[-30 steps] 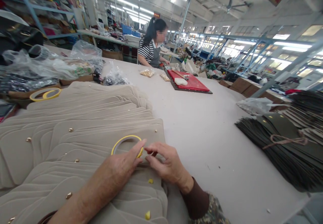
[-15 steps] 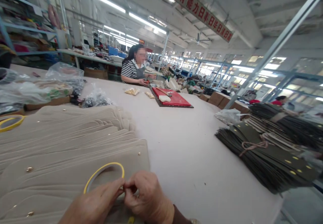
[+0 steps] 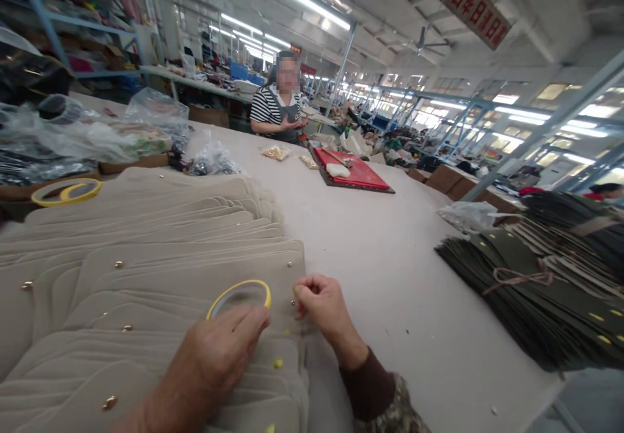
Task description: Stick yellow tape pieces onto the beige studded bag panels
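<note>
Tape roll sits in the left hand.

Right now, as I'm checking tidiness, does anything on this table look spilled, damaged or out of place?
Only litter: a dark speck and a pale scrap lie on the table, right of the right hand, apart from the beige pieces, so they look stray. I see no spill or damage.

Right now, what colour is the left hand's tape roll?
The tape roll is yellow, greyish inside; see the head view.
</note>
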Available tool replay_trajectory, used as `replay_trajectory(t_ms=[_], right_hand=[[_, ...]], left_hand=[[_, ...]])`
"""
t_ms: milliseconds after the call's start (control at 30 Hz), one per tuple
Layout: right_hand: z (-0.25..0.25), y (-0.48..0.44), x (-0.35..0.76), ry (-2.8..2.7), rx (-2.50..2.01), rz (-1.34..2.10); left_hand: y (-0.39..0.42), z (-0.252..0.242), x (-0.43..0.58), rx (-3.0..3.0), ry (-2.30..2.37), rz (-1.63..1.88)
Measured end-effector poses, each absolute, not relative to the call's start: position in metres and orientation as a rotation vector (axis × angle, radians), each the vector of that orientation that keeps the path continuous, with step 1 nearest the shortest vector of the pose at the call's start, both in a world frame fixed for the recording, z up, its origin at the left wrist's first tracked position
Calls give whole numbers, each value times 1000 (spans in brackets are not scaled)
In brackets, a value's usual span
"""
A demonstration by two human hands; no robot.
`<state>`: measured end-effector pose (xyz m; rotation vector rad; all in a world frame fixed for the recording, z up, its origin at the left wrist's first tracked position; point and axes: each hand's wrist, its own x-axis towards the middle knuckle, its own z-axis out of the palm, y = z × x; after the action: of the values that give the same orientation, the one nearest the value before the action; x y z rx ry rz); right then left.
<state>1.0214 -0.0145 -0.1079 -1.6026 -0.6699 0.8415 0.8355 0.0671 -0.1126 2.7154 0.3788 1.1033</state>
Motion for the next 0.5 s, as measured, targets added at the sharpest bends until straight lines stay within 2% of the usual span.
replay_trajectory(t_ms=[133,267,500], right_hand=[[-118,-22,1052,-751,-1667,1022],[-122,-26,1050,-865,-1789,1043],[-117,-23,1035,-1139,-1925,714]], left_hand=[[69,-117,839,2910,492,712],[70,-109,844,2981,586,298],[71,-101,847,2973,622,166]])
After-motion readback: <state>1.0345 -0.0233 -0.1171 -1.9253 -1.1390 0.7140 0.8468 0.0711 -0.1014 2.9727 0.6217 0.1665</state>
